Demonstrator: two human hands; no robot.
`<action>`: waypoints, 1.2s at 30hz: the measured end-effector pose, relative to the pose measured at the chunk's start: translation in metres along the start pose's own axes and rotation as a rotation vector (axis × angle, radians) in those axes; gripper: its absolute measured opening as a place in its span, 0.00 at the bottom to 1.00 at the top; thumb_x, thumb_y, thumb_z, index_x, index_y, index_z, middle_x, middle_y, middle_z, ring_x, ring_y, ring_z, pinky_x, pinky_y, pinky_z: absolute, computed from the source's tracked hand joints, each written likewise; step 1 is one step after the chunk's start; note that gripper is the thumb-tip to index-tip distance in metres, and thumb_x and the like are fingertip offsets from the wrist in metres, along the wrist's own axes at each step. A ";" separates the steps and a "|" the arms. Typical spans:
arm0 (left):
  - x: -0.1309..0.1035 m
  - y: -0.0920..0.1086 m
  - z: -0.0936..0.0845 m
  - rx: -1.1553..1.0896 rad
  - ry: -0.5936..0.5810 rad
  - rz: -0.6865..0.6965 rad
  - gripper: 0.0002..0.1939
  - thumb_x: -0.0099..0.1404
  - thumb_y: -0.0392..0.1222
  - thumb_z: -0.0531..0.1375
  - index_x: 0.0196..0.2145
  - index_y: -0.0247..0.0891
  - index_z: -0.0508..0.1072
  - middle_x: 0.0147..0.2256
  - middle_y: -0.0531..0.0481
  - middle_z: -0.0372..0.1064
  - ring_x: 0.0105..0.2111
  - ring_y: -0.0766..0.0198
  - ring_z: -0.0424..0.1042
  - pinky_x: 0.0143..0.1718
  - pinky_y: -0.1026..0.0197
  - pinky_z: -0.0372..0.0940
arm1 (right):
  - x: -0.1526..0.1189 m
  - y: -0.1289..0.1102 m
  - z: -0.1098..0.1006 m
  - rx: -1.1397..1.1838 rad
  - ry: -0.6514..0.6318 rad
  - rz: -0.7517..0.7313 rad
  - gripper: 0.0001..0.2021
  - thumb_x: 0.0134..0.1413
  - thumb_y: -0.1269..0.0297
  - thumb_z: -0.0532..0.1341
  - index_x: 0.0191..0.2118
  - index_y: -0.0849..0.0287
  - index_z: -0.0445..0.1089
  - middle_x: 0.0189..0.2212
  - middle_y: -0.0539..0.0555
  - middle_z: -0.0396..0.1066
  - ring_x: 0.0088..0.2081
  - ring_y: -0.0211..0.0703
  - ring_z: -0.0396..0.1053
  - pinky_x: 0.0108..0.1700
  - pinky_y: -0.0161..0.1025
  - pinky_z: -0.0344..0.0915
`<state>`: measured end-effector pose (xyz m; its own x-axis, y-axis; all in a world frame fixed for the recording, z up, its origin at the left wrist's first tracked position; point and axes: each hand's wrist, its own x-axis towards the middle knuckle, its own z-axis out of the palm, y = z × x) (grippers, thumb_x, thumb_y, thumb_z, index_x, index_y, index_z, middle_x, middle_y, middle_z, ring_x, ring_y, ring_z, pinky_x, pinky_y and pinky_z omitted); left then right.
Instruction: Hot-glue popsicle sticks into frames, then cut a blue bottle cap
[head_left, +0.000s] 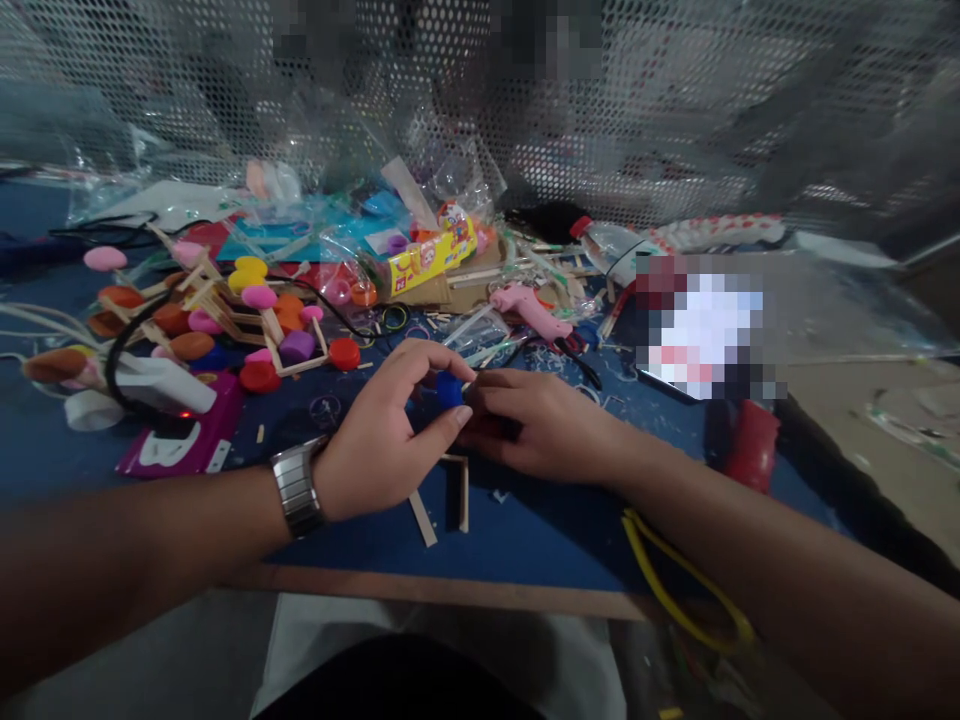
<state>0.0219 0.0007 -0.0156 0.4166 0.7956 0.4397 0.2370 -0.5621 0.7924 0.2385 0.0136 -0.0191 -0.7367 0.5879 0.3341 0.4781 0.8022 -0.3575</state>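
Note:
My left hand [386, 430], with a metal watch on its wrist, pinches a blue bottle cap [448, 390] between thumb and forefinger. Close against it, my right hand [532, 420] has its fingers curled at the cap's right side; a thin pale piece shows there, too small to name. Below the hands, a bent frame of wooden sticks [463, 495] and a loose flat stick [422, 518] lie on the blue table [540, 550].
Stick frames with colourful caps [259, 297] stand at the left, near a purple box [184, 430]. A pink glue gun [532, 310], a lit phone [705, 330], a plastic bottle [611, 245] and a red cylinder [754, 445] lie beyond or right. A yellow loop [675, 580] hangs at the front edge.

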 end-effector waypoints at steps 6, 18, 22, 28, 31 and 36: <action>0.000 0.001 0.000 0.014 -0.004 0.012 0.12 0.66 0.29 0.61 0.47 0.39 0.70 0.46 0.46 0.69 0.46 0.58 0.69 0.49 0.53 0.66 | 0.000 0.007 -0.001 -0.118 0.123 -0.013 0.11 0.64 0.68 0.62 0.29 0.56 0.67 0.26 0.52 0.69 0.27 0.41 0.66 0.29 0.36 0.60; -0.004 0.005 0.001 -0.058 -0.075 -0.039 0.11 0.68 0.35 0.62 0.47 0.39 0.68 0.45 0.46 0.70 0.44 0.58 0.71 0.48 0.52 0.67 | -0.001 0.002 -0.001 -0.068 0.089 -0.030 0.09 0.67 0.68 0.57 0.36 0.59 0.73 0.31 0.58 0.75 0.34 0.48 0.73 0.35 0.41 0.69; -0.004 0.006 0.000 -0.045 -0.065 -0.040 0.12 0.67 0.35 0.63 0.47 0.41 0.68 0.45 0.46 0.70 0.42 0.58 0.71 0.46 0.53 0.67 | -0.002 0.004 -0.001 0.011 0.113 -0.026 0.05 0.63 0.68 0.63 0.34 0.58 0.73 0.38 0.59 0.76 0.36 0.45 0.76 0.37 0.40 0.72; -0.004 0.002 0.000 -0.019 -0.044 0.000 0.09 0.71 0.35 0.58 0.48 0.39 0.68 0.47 0.44 0.70 0.45 0.57 0.70 0.49 0.53 0.66 | 0.001 0.003 -0.009 0.004 0.105 0.010 0.05 0.63 0.66 0.63 0.35 0.58 0.74 0.39 0.59 0.76 0.38 0.47 0.76 0.39 0.44 0.74; -0.004 -0.001 0.001 -0.010 -0.014 -0.010 0.09 0.73 0.35 0.56 0.50 0.39 0.67 0.48 0.44 0.69 0.45 0.56 0.69 0.48 0.52 0.66 | 0.006 0.000 -0.028 -0.032 0.166 0.084 0.10 0.67 0.65 0.59 0.33 0.57 0.72 0.35 0.57 0.75 0.37 0.47 0.74 0.40 0.46 0.71; -0.004 -0.002 0.001 -0.029 -0.014 -0.012 0.09 0.73 0.34 0.54 0.49 0.40 0.67 0.45 0.45 0.68 0.41 0.58 0.70 0.45 0.53 0.67 | 0.004 -0.012 -0.067 -0.036 0.120 0.250 0.07 0.67 0.61 0.60 0.37 0.55 0.74 0.36 0.56 0.78 0.39 0.49 0.74 0.44 0.48 0.69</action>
<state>0.0203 -0.0019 -0.0195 0.4258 0.7991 0.4243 0.2166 -0.5454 0.8097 0.2620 0.0129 0.0447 -0.5328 0.7742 0.3415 0.6562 0.6329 -0.4109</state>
